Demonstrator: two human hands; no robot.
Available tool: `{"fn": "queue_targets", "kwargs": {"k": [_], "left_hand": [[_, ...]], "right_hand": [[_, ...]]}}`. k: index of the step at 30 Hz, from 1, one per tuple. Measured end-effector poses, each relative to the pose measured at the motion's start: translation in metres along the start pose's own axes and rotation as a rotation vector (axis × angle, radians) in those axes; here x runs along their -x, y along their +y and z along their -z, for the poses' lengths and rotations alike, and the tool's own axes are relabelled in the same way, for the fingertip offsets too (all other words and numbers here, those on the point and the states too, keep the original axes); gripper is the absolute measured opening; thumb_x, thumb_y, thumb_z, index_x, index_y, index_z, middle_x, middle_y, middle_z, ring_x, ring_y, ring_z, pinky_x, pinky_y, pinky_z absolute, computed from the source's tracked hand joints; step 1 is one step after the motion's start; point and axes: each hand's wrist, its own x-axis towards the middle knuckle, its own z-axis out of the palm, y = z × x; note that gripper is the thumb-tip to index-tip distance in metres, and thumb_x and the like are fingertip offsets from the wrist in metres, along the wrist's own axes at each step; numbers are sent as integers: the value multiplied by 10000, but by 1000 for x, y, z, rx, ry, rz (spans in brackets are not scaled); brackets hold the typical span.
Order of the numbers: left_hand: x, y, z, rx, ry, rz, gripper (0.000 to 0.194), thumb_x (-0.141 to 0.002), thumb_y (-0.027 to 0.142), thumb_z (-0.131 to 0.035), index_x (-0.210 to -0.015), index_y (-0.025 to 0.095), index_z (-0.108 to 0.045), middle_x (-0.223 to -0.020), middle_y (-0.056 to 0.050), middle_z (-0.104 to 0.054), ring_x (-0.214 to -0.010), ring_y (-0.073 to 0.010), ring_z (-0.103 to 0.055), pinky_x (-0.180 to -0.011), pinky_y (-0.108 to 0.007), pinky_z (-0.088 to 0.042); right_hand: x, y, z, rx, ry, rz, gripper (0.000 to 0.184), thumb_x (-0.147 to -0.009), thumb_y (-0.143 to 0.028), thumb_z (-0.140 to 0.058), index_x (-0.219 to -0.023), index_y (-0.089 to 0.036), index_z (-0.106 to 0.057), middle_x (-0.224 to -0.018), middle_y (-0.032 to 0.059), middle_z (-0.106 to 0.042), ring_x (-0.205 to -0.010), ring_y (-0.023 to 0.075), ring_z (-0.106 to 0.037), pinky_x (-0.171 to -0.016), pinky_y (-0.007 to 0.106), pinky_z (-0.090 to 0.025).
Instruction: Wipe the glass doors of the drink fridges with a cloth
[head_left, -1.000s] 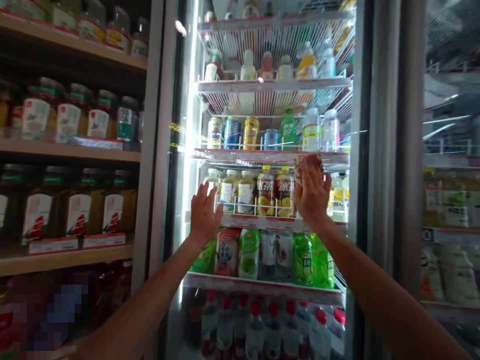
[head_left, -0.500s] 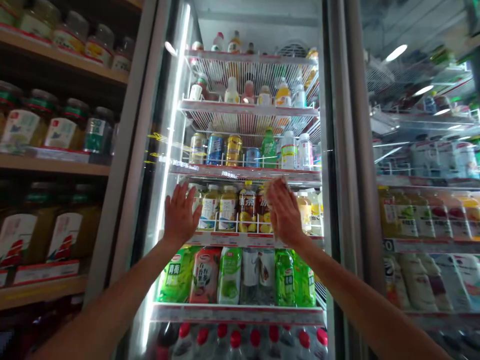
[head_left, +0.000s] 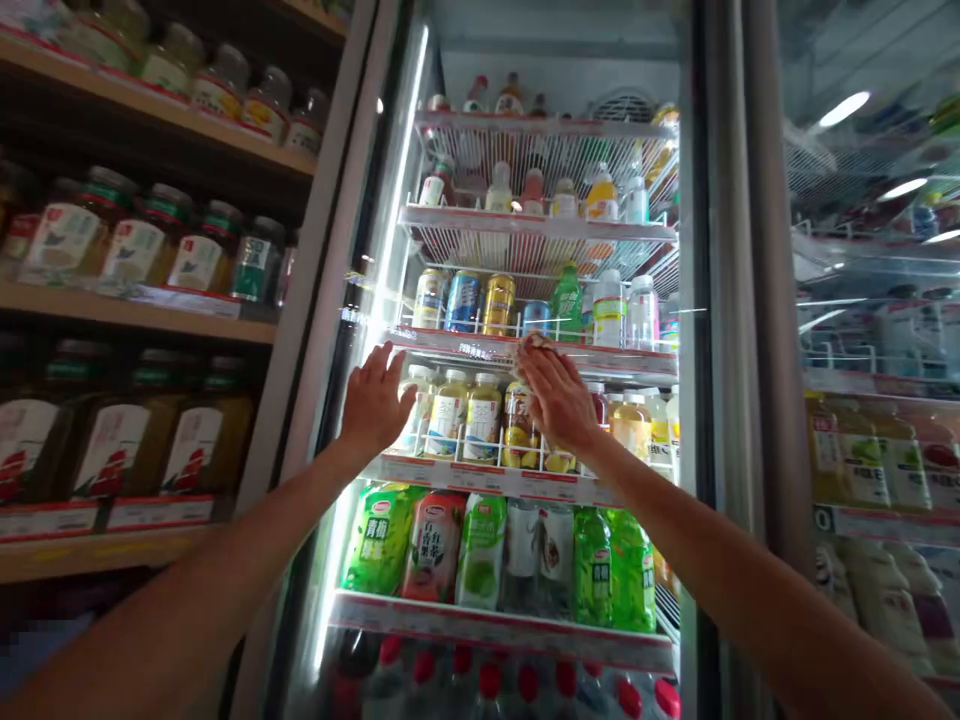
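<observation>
I face a lit drinks fridge with a glass door (head_left: pixel 679 470). My left hand (head_left: pixel 375 400) lies flat on the glass with fingers spread, level with the shelf of small yellow tea bottles (head_left: pixel 465 420). My right hand (head_left: pixel 556 395) presses a crumpled pale cloth (head_left: pixel 536 343) against the glass, a little right of the left hand; only the cloth's top edge shows above my fingers. Behind the glass are cans (head_left: pixel 465 300) above my hands and green bottles (head_left: pixel 592 560) below them.
Wooden shelves (head_left: pixel 142 310) with labelled jars stand to the left of the fridge. A second glass-door fridge (head_left: pixel 870 400) with bottles stands to the right. Red-capped bottles (head_left: pixel 487 685) fill the lowest fridge shelf.
My right hand with the cloth has slid left across the glass, from the right side toward the middle. My left hand stays flat on the glass. My view has shifted slightly.
</observation>
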Motion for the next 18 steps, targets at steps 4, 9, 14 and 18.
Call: {"fn": "queue_targets", "kwargs": {"k": [4, 9, 14, 18], "left_hand": [[2, -2, 7, -45, -43, -13, 506, -838, 334, -347, -1288, 106, -374, -1412, -151, -327, -1311, -285, -279, -1026, -507, -277], [8, -6, 9, -39, -56, -1, 493, -841, 333, -358, -1285, 122, -375, -1413, -140, -329, -1313, -274, -280, -1037, -494, -266], [15, -22, 11, -34, -26, 43, 488, -837, 323, -375, -1279, 115, -381, -1403, -158, -340, -1300, -275, -307, -1029, -489, -283], [22, -37, 15, -56, -28, 106, 486, -839, 326, -368, -1266, 95, -394, -1390, -182, -349, -1287, -286, -326, -1019, -494, -294]], "right_hand": [[-22, 15, -5, 46, 241, -315, 622, -810, -190, -361, -1408, -177, -194, -1393, 118, -363, -1291, 291, -316, -1021, 553, -296], [-37, -22, -18, -48, 44, 35, 660, -814, -156, -356, -1423, -216, -108, -1431, 65, -317, -1331, 230, -253, -1069, 475, -279], [-60, -40, -25, -38, 2, -7, 614, -807, -180, -385, -1400, -173, -225, -1395, 86, -373, -1294, 249, -310, -1076, 475, -256], [-76, -54, -35, -72, 86, -113, 598, -814, -165, -371, -1395, -143, -233, -1423, 107, -323, -1327, 248, -248, -1071, 481, -260]]}}
